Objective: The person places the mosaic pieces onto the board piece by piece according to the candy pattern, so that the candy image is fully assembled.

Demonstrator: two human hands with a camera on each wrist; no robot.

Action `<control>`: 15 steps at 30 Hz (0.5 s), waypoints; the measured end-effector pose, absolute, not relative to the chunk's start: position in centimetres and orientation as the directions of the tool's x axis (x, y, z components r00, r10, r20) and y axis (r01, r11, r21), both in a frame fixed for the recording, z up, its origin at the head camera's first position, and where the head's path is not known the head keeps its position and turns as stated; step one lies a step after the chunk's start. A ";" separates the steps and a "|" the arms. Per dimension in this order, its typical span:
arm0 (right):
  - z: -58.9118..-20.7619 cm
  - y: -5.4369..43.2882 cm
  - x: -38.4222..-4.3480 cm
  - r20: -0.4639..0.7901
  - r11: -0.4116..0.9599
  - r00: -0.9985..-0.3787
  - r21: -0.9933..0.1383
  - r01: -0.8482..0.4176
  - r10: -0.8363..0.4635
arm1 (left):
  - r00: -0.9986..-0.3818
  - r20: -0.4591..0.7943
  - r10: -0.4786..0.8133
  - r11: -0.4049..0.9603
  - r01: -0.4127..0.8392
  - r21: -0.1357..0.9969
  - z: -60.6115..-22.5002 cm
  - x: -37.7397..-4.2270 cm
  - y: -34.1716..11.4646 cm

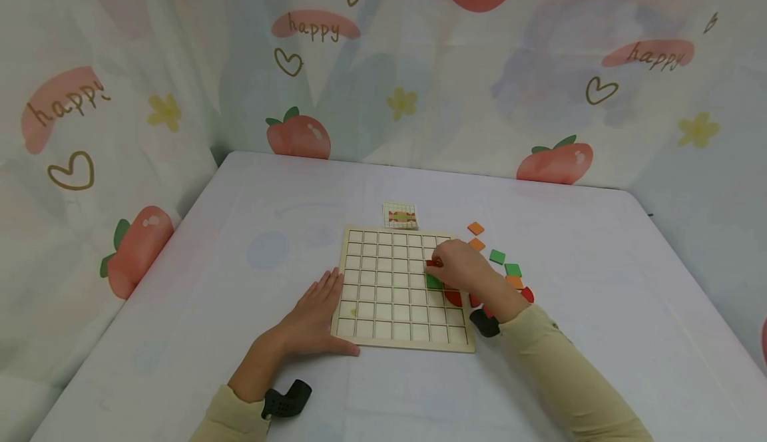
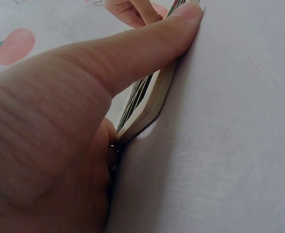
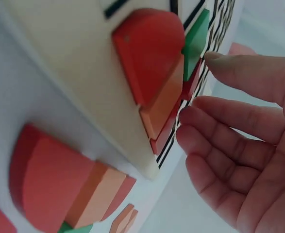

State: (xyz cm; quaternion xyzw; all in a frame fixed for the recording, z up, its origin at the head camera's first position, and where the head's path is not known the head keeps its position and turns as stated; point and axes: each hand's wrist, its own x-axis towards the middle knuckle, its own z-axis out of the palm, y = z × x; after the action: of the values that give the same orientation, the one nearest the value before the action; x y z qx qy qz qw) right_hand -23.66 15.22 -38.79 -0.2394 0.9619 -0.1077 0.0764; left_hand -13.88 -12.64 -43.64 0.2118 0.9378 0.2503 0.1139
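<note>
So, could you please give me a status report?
Left hand against left edge of grid board; right hand at red piece, grip unclear; loose tiles right of board, off grid.

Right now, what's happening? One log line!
left hand: touches square wooden grid board | right hand: at small red tile | loose orange, green tiles: right of board

Square wooden grid board (image 1: 383, 295), on white cloth-covered surface (image 1: 407, 395) | small square printed card (image 1: 400, 216), just behind board | flat red, orange, green tiles (image 1: 497, 256), right of board | green square tile (image 1: 434, 283), red rounded tile (image 1: 454, 298), on board's right side
</note>
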 end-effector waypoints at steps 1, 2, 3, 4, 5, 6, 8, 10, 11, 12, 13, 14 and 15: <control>-38.8 15.4 -23.7 -0.091 0.854 -0.870 -0.262 -0.449 -0.485 | -0.884 -0.107 0.455 0.785 0.342 0.517 -43.6 -13.9 -12.6; -38.7 15.6 -23.8 -0.090 0.842 -0.862 -0.283 -0.459 -0.499 | -0.883 -0.107 0.456 0.785 0.343 0.517 -43.6 -13.9 -12.6; -38.7 15.8 -23.8 -0.091 0.829 -0.851 -0.301 -0.472 -0.517 | -0.883 -0.108 0.457 0.786 0.344 0.514 -43.6 -13.9 -12.7; -38.7 15.9 -23.9 -0.087 0.818 -0.844 -0.314 -0.481 -0.530 | -0.883 -0.107 0.457 0.786 0.345 0.514 -43.6 -13.9 -12.7; -38.6 16.1 -23.9 -0.084 0.809 -0.836 -0.324 -0.491 -0.542 | -0.883 -0.107 0.457 0.786 0.345 0.513 -43.6 -13.9 -12.7; -38.6 16.1 -23.9 -0.089 0.801 -0.829 -0.335 -0.496 -0.551 | -0.883 -0.107 0.457 0.786 0.345 0.513 -43.6 -13.9 -12.7; -38.7 16.3 -24.0 -0.101 0.792 -0.820 -0.349 -0.501 -0.564 | -0.884 -0.106 0.456 0.787 0.344 0.513 -43.6 -13.9 -12.7; -38.8 16.3 -24.0 -0.099 0.792 -0.821 -0.348 -0.501 -0.562 | -0.884 -0.104 0.455 0.785 0.343 0.516 -43.6 -13.9 -12.7; -38.8 16.3 -24.1 -0.102 0.792 -0.821 -0.353 -0.499 -0.562 | -0.885 -0.103 0.455 0.784 0.343 0.518 -43.6 -13.9 -12.7; -38.9 16.2 -24.1 -0.102 0.791 -0.820 -0.355 -0.498 -0.563 | -0.885 -0.101 0.455 0.782 0.343 0.521 -43.5 -13.9 -12.7; -38.9 16.2 -24.2 -0.104 0.792 -0.821 -0.358 -0.495 -0.561 | -0.884 -0.100 0.456 0.782 0.345 0.519 -43.6 -13.9 -12.7; -38.9 16.2 -24.2 -0.105 0.792 -0.822 -0.360 -0.493 -0.559 | -0.883 -0.100 0.458 0.781 0.346 0.520 -43.6 -13.9 -12.7; -39.0 16.1 -24.2 -0.107 0.795 -0.825 -0.363 -0.487 -0.555 | -0.883 -0.100 0.459 0.781 0.347 0.519 -43.6 -13.9 -12.7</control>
State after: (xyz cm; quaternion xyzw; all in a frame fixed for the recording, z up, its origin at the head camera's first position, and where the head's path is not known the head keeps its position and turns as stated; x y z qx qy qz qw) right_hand -24.17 16.14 -38.96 -0.2766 0.9415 -0.1620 0.1042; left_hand -13.87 -12.72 -43.57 0.2151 0.9371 0.2513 0.1113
